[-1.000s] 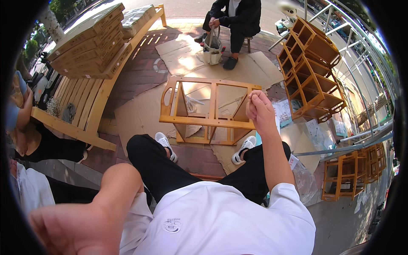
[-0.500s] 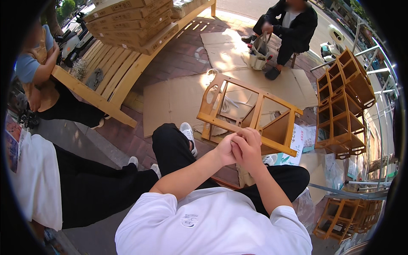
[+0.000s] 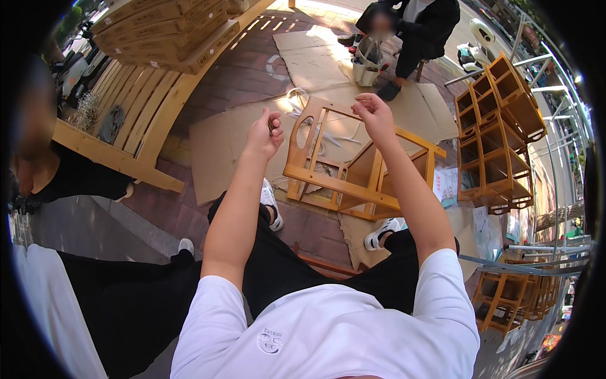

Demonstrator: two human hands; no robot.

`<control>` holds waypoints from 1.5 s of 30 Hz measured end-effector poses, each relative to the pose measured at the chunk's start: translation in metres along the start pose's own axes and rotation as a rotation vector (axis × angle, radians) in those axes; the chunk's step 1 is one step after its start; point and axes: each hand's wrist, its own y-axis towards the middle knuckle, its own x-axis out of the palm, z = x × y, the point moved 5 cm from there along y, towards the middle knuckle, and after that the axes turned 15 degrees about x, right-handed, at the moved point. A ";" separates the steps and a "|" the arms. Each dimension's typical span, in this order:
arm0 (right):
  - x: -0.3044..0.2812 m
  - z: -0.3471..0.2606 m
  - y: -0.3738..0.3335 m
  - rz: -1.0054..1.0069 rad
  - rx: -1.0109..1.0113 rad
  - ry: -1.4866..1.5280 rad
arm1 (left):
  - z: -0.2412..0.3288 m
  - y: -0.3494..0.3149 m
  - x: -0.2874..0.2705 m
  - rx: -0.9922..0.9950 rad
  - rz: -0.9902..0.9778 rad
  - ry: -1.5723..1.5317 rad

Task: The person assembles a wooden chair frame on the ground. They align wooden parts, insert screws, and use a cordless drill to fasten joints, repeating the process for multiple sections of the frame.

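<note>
At the left, a pale slatted wooden bench (image 3: 137,108) bears a stack of flat brown cardboard cartons (image 3: 161,35). To the right of it, the person's left hand (image 3: 265,134) is raised, fingers curled tightly around a small dark object (image 3: 272,127) (too little of it shows to say what it is).

Just beyond and between the forearms sits an orange-brown, varnished wooden frame (image 3: 357,167) with rails, inner panels and an oval slot cut through its left end board (image 3: 297,155). It rests near the feet, on or beside a flattened tan cardboard sheet (image 3: 221,142). It looks stiff and fairly light for its bulk, though the smooth varnish may slip a little and scuff. The slot seems the surest hold, paired with a rail at the opposite end; the thin panels look less suited to bearing a pull.

The right hand (image 3: 374,119) hovers by the far rail, fingers bent and thumb near the forefinger; whether they pinch anything cannot be told. Farther right stands a stack of similar orange-brown wooden units (image 3: 510,129).
</note>
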 end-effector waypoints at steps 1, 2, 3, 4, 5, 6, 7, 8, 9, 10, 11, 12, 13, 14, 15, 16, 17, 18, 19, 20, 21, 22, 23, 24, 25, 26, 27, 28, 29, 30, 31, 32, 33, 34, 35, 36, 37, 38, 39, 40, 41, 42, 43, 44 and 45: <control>0.007 0.001 0.016 0.049 -0.036 -0.134 | -0.005 0.004 -0.002 -0.027 0.062 -0.059; 0.016 0.000 0.030 0.096 -0.075 -0.267 | -0.007 0.007 -0.004 -0.051 0.123 -0.118; 0.025 -0.001 0.042 0.138 -0.118 -0.399 | -0.009 0.014 -0.015 -0.031 0.077 0.061; 0.030 0.003 0.052 0.139 -0.127 -0.427 | -0.014 0.020 -0.027 -0.009 0.028 0.237; 0.036 0.009 0.060 0.140 -0.136 -0.455 | -0.017 0.027 -0.039 0.013 -0.021 0.413; 0.033 0.022 0.065 0.154 -0.130 -0.490 | -0.024 0.025 -0.033 0.024 -0.043 0.602; 0.029 0.033 0.067 0.166 -0.102 -0.481 | -0.029 0.016 -0.018 0.041 -0.062 0.791; 0.030 0.037 0.066 0.173 -0.094 -0.477 | -0.029 0.011 -0.010 0.065 -0.071 0.980; 0.033 0.038 0.065 0.176 -0.090 -0.474 | -0.036 0.011 -0.010 0.070 -0.142 1.011; 0.034 0.040 0.064 0.181 -0.085 -0.470 | -0.044 0.012 -0.012 0.074 -0.215 1.043; 0.037 0.041 0.065 0.173 -0.104 -0.459 | -0.053 0.014 -0.013 0.078 -0.290 1.073; 0.035 0.042 0.063 0.173 -0.118 -0.449 | -0.053 0.012 -0.007 0.128 -0.282 1.088; 0.034 0.043 0.061 0.174 -0.131 -0.440 | -0.054 0.010 0.000 0.177 -0.274 1.102; 0.031 0.044 0.061 0.182 -0.144 -0.433 | -0.053 0.009 0.005 0.226 -0.268 1.115; 0.034 0.039 0.058 0.186 -0.158 -0.423 | -0.051 0.008 0.006 0.258 -0.259 1.136; 0.037 0.035 0.055 0.190 -0.171 -0.412 | -0.048 0.009 0.007 0.289 -0.251 1.157; 0.039 0.030 0.053 0.195 -0.183 -0.398 | -0.046 0.010 0.009 0.320 -0.243 1.178; 0.038 0.025 0.053 0.202 -0.196 -0.387 | -0.045 0.010 0.011 0.322 -0.245 1.153; 0.038 0.021 0.051 0.210 -0.208 -0.375 | -0.043 0.010 0.012 0.324 -0.247 1.129; 0.037 0.018 0.048 0.222 -0.223 -0.383 | -0.041 0.010 0.012 0.326 -0.248 1.104; 0.037 0.015 0.046 0.233 -0.240 -0.390 | -0.038 0.009 0.013 0.310 -0.259 1.128; 0.037 0.013 0.044 0.243 -0.257 -0.397 | -0.038 0.009 0.013 0.303 -0.259 1.110; 0.037 0.012 0.043 0.252 -0.286 -0.420 | -0.037 0.008 0.014 0.295 -0.258 1.091; 0.038 0.013 0.043 0.245 -0.300 -0.457 | -0.039 0.008 0.013 0.287 -0.256 1.074; 0.039 0.014 0.043 0.237 -0.313 -0.494 | -0.039 0.008 0.013 0.301 -0.260 1.071; 0.040 0.015 0.044 0.229 -0.326 -0.530 | -0.040 0.008 0.013 0.315 -0.264 1.067; 0.040 0.014 0.045 0.233 -0.385 -0.576 | -0.040 0.008 0.013 0.330 -0.269 1.065; 0.039 0.012 0.046 0.236 -0.443 -0.622 | -0.041 0.008 0.013 0.340 -0.273 1.077; 0.038 0.012 0.045 0.239 -0.502 -0.668 | -0.041 0.008 0.014 0.351 -0.278 1.089; 0.040 0.012 0.044 0.196 -0.447 -0.666 | -0.040 0.008 0.012 0.363 -0.275 1.100; 0.042 0.012 0.043 0.153 -0.393 -0.665 | -0.040 0.008 0.010 0.364 -0.268 1.096; 0.044 0.013 0.041 0.111 -0.338 -0.663 | -0.039 0.008 0.007 0.366 -0.261 1.093; 0.044 0.012 0.037 0.080 -0.317 -0.690 | -0.037 0.007 0.007 0.370 -0.254 1.088; 0.045 0.010 0.031 0.049 -0.297 -0.716 | -0.035 0.007 0.006 0.376 -0.256 1.085; 0.047 0.009 0.028 0.017 -0.276 -0.742 | -0.032 0.006 0.005 0.381 -0.256 1.082; 0.043 0.007 0.027 0.052 -0.365 -0.762 | -0.032 0.005 0.007 0.385 -0.264 1.077; 0.041 0.005 0.026 0.086 -0.454 -0.781 | -0.033 0.004 0.009 0.376 -0.269 1.058; 0.039 0.005 0.024 0.119 -0.544 -0.798 | -0.033 0.005 0.011 0.367 -0.274 1.039; 0.039 0.007 0.024 0.156 -0.529 -0.813 | -0.034 0.004 0.012 0.356 -0.274 1.022; 0.040 0.009 0.023 0.146 -0.523 -0.803 | -0.033 0.003 0.012 0.369 -0.266 1.029; 0.041 0.011 0.024 0.136 -0.518 -0.793 | -0.032 0.002 0.012 0.382 -0.258 1.035; 0.040 0.013 0.024 0.128 -0.510 -0.784 | -0.031 0.000 0.012 0.393 -0.252 1.041; 0.040 0.014 0.024 0.130 -0.525 -0.793 | -0.030 -0.001 0.013 0.381 -0.259 1.056; 0.039 0.015 0.024 0.132 -0.541 -0.803 | -0.029 -0.002 0.014 0.369 -0.266 1.070; 0.040 0.015 0.024 0.134 -0.559 -0.810 | -0.028 -0.002 0.014 0.359 -0.271 1.085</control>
